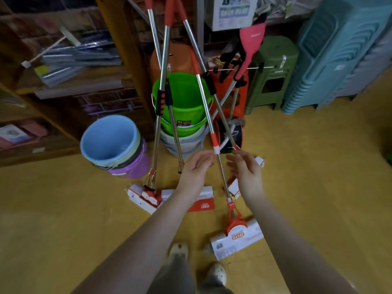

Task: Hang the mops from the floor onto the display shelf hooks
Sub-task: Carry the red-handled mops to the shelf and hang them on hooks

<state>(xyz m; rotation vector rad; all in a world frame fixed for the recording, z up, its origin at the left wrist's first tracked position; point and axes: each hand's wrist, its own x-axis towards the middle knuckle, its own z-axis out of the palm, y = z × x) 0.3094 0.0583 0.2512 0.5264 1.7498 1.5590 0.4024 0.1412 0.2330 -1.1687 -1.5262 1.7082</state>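
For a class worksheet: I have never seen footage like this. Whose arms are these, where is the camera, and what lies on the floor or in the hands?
No machine: a person wears a camera on the head, looking down at their own arms. It is the only view. The left hand and right hand reach forward, fingers relaxed, either side of the nearest mop; neither plainly grips anything. That mop and two more mops stand with wrapped heads on the yellow floor, handles leaning toward stacked green buckets and a blue bucket.

Dim shop corner, yellowish floor, wooden shelving on the left (pretty cluttered), stacked plastic stools behind.
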